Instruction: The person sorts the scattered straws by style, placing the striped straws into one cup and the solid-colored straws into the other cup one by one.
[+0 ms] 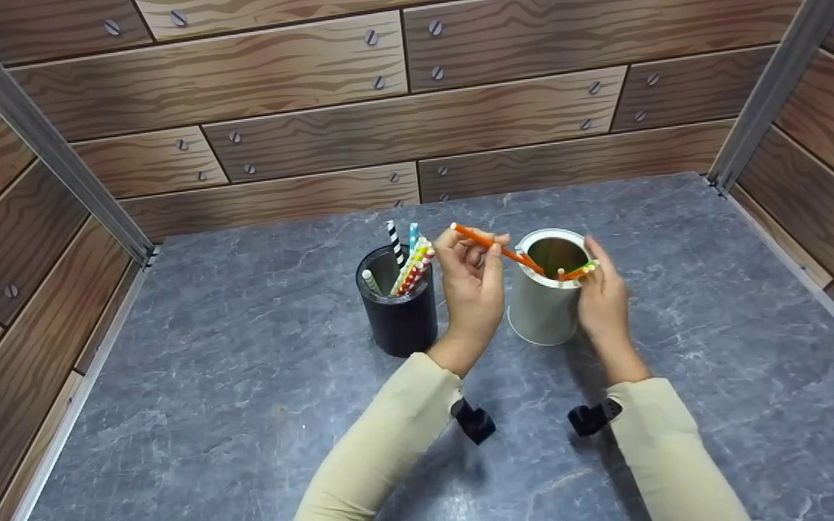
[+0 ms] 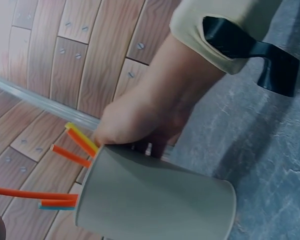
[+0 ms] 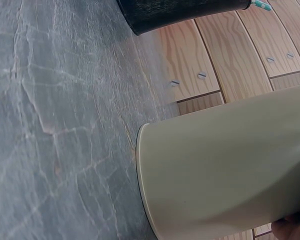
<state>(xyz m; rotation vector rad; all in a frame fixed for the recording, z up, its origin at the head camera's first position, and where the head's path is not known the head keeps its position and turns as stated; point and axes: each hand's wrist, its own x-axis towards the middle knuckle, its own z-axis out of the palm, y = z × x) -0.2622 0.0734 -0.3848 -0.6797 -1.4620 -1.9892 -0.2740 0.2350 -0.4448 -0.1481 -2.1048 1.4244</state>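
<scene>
My left hand (image 1: pixel 471 286) pinches an orange straw (image 1: pixel 486 237) between thumb and fingers, its lower end inside the mouth of a pale grey-white can (image 1: pixel 541 311). Around the far right side of that can, my right hand (image 1: pixel 603 297) holds it near the rim, and it stands on the table. More straws, orange (image 2: pixel 70 155) and yellow (image 2: pixel 69 126), poke out of the can's mouth in the left wrist view. To the left of my left hand stands a black cup (image 1: pixel 399 322) with several patterned straws (image 1: pixel 413 268) leaning in it.
The blue-grey marbled tabletop (image 1: pixel 243 376) lies under both containers. Wood-pattern panels (image 1: pixel 301 116) close off the back and sides, with metal posts (image 1: pixel 772 94) at the corners. A black wrist mount (image 1: pixel 473 421) sticks out from each sleeve.
</scene>
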